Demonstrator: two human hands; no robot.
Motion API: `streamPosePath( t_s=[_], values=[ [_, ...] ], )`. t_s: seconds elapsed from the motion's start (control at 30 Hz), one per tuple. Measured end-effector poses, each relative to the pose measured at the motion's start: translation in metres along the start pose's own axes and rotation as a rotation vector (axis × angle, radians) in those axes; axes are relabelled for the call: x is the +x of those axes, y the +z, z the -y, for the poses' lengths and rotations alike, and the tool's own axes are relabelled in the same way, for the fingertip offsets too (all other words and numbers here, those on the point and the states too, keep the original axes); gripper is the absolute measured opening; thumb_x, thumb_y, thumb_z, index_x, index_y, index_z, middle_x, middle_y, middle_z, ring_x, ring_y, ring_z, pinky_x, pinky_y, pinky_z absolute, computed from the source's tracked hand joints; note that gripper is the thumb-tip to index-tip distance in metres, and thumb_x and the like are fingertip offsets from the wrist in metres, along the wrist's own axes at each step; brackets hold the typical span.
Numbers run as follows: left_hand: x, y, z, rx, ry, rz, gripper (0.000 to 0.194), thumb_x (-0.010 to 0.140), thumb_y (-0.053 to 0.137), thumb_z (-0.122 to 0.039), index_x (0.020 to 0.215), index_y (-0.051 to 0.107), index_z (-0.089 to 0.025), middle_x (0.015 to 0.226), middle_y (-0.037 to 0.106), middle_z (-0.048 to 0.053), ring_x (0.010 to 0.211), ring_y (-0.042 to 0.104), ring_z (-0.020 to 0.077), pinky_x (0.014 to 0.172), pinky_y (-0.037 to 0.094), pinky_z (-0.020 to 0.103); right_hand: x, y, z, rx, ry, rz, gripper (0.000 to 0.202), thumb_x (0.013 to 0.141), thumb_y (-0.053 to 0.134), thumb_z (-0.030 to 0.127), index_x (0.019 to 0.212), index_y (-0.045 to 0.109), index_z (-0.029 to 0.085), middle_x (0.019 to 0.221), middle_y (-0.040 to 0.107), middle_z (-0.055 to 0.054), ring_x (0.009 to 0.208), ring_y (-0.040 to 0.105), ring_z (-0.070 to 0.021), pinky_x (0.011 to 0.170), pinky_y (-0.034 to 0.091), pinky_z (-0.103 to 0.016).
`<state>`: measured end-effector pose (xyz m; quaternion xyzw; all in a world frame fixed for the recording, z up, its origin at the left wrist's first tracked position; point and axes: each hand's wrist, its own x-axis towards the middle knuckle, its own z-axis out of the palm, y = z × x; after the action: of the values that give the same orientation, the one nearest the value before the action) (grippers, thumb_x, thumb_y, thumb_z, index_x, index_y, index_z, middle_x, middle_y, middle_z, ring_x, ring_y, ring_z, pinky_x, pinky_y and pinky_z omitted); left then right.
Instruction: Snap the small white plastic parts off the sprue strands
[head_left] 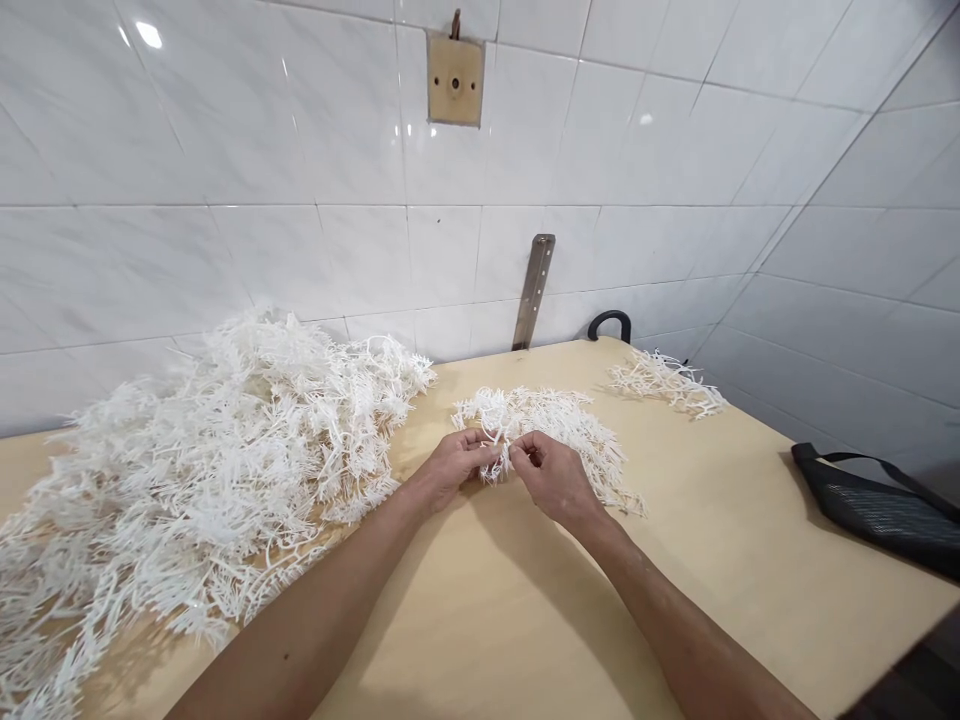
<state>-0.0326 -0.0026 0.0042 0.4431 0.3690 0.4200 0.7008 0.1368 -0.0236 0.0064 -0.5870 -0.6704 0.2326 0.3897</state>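
Note:
My left hand (pixel 459 463) and my right hand (pixel 550 474) meet near the middle of the table, fingertips close together. Between them is a small white branched plastic piece (pixel 495 468) with thin spiky tips. The left fingers are closed on it, and the right thumb and forefinger pinch at its right side. Just behind the hands lies a loose heap of similar white pieces (pixel 577 425). To the left rises a much larger tangled pile of white branched plastic pieces (pixel 262 440).
A small bunch of thin white stems (pixel 667 383) lies at the back right of the wooden table (pixel 480 620). A black bag with a strap (pixel 877 510) rests at the right edge. A black curved handle (pixel 610 322) and a metal bracket (pixel 534 290) stand by the tiled wall.

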Motion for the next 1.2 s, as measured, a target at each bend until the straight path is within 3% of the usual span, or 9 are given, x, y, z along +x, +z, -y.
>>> streamPosePath(
  t_s=[0.1, 0.3, 0.47, 0.77, 1.0, 1.2],
  values=[
    [0.0, -0.004, -0.001, -0.006, -0.023, 0.026, 0.052, 0.056, 0.089, -0.026, 0.101, 0.065, -0.015, 0.083, 0.067, 0.004, 0.07, 0.063, 0.0131, 0.065, 0.048, 0.025, 0.001, 0.0, 0.0, -0.003, 0.017, -0.026, 0.021, 0.081, 0.053, 0.036, 0.076, 0.065, 0.02, 0.064, 0.064, 0.0, 0.056, 0.054, -0.0141, 0.054, 0.04, -0.025],
    [0.0, -0.005, -0.001, 0.014, -0.062, 0.032, 0.037, 0.057, 0.087, -0.026, 0.084, 0.066, -0.012, 0.071, 0.064, 0.004, 0.063, 0.059, 0.0125, 0.064, 0.049, 0.027, 0.0, -0.001, 0.0, 0.007, -0.034, -0.026, 0.02, 0.083, 0.053, 0.036, 0.079, 0.065, 0.02, 0.065, 0.063, 0.001, 0.056, 0.053, -0.0135, 0.054, 0.04, -0.025],
    [-0.002, -0.004, -0.006, 0.047, -0.084, 0.057, 0.031, 0.06, 0.084, -0.032, 0.073, 0.064, -0.012, 0.065, 0.06, 0.002, 0.058, 0.054, 0.0104, 0.061, 0.048, 0.026, 0.0, -0.006, -0.001, -0.045, -0.131, -0.046, 0.016, 0.085, 0.052, 0.031, 0.079, 0.062, 0.02, 0.065, 0.062, 0.001, 0.056, 0.052, -0.013, 0.056, 0.04, -0.025],
    [-0.004, -0.001, -0.01, 0.096, -0.069, 0.022, 0.038, 0.061, 0.083, -0.041, 0.066, 0.057, -0.014, 0.059, 0.055, 0.0, 0.052, 0.05, 0.0091, 0.054, 0.042, 0.025, 0.001, -0.006, -0.006, -0.059, -0.293, -0.054, 0.012, 0.086, 0.051, 0.026, 0.079, 0.059, 0.021, 0.07, 0.062, 0.0, 0.058, 0.052, -0.0125, 0.056, 0.042, -0.024],
    [-0.007, 0.004, -0.014, 0.161, -0.058, -0.009, 0.042, 0.061, 0.081, -0.046, 0.06, 0.05, -0.016, 0.054, 0.046, -0.004, 0.047, 0.038, 0.0066, 0.046, 0.025, 0.023, 0.0, -0.007, -0.004, -0.017, -0.28, -0.019, 0.011, 0.085, 0.052, 0.025, 0.081, 0.06, 0.021, 0.073, 0.063, 0.0, 0.059, 0.054, -0.0124, 0.055, 0.043, -0.024],
    [-0.009, 0.005, -0.015, 0.195, -0.068, -0.012, 0.047, 0.057, 0.082, -0.047, 0.059, 0.045, -0.018, 0.054, 0.041, -0.006, 0.047, 0.033, 0.0061, 0.046, 0.019, 0.023, -0.001, -0.008, 0.0, 0.074, -0.137, 0.042, 0.019, 0.087, 0.053, 0.035, 0.094, 0.063, 0.02, 0.074, 0.066, -0.001, 0.06, 0.059, -0.0142, 0.055, 0.046, -0.026]
  ],
)
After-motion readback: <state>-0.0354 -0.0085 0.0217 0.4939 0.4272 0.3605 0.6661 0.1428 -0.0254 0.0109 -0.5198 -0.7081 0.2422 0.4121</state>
